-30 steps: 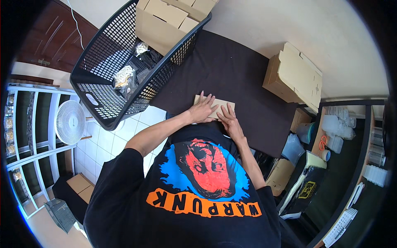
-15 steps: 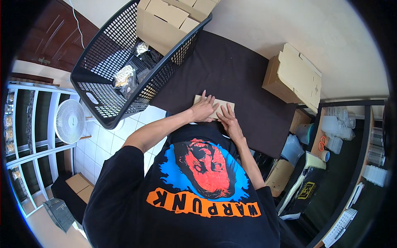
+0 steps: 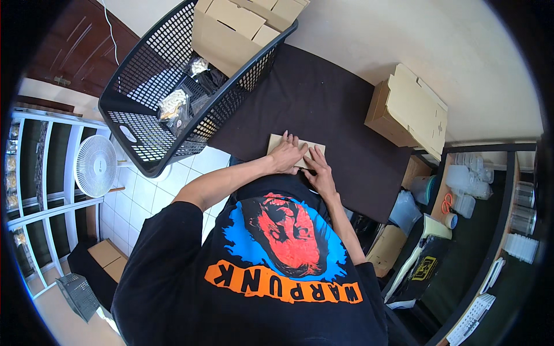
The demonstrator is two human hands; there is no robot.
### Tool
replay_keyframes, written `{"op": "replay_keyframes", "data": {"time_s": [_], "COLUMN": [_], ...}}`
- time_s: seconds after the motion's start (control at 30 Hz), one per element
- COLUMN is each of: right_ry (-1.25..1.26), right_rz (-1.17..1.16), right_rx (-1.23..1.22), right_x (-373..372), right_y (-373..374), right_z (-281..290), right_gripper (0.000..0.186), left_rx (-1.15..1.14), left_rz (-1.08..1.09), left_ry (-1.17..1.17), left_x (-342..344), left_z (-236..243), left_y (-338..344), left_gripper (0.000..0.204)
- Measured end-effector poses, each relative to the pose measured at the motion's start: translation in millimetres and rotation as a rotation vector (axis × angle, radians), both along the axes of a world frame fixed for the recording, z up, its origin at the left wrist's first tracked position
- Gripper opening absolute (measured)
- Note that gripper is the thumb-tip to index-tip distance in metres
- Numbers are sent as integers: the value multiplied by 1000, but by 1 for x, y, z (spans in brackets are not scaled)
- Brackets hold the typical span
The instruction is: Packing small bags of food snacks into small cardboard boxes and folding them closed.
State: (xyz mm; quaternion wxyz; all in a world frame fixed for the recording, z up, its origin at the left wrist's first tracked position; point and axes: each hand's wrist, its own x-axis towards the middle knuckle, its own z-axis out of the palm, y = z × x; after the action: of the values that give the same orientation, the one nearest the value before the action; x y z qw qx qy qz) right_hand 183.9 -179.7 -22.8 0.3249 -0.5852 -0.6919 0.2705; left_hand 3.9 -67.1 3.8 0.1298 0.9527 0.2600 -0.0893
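— What takes up the most room from where you stand?

— The dark bench [image 3: 340,109], running from the upper middle of the frame down toward the right. Next in size is the black plastic laundry basket [image 3: 144,124] in the upper left, overhanging the bench's left edge, with big brown cartons [image 3: 242,26] stacked in its far end and a few clear packets [image 3: 173,106] lying on its bottom.

— And on the right?

— A closed cardboard box [image 3: 407,112] sits at the bench's right end, well apart from the hands. At the far left of the frame a white fan [image 3: 95,166] stands on the tiled floor beside white shelving [image 3: 34,167].

— Where is the piece being worked on?

— A flat piece of tan cardboard [image 3: 276,141] lies at the near edge of the bench, just left of centre, right in front of the person in the black printed shirt.

— What are the hands doing?

— The left hand [image 3: 287,155] lies spread flat on top of the cardboard, fingers splayed, pressing rather than gripping. The right hand [image 3: 319,168] rests on the cardboard's right side, just beside the left; its fingers lie along the edge, but I cannot tell whether its grip has closed on the cardboard or only touches it.
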Motion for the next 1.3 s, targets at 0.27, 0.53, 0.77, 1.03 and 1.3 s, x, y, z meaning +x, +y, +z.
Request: {"op": "replay_keyframes", "data": {"time_s": [0.27, 0.53, 0.77, 1.03, 1.3], "right_ry": [-38, -14, -11, -29, -98], "right_rz": [11, 11, 5, 16, 33], "right_rx": [39, 47, 52, 48, 129], "right_x": [-4, -5, -4, -4, -6], "right_y": [-5, -5, -5, -6, -5], "right_z": [-3, -5, -2, -6, -16], "right_gripper": [50, 49, 49, 48, 45], "left_rx": [36, 77, -6, -37, 12], "left_rz": [-78, -111, -113, -239, -221], "left_ry": [-56, -152, -133, -128, -212], "left_x": [-21, -36, -36, -58, -58], "left_z": [-20, -26, -12, -14, -21], "left_y": [-2, -5, -2, 16, 13], "left_gripper": [94, 84, 87, 87, 72]}}
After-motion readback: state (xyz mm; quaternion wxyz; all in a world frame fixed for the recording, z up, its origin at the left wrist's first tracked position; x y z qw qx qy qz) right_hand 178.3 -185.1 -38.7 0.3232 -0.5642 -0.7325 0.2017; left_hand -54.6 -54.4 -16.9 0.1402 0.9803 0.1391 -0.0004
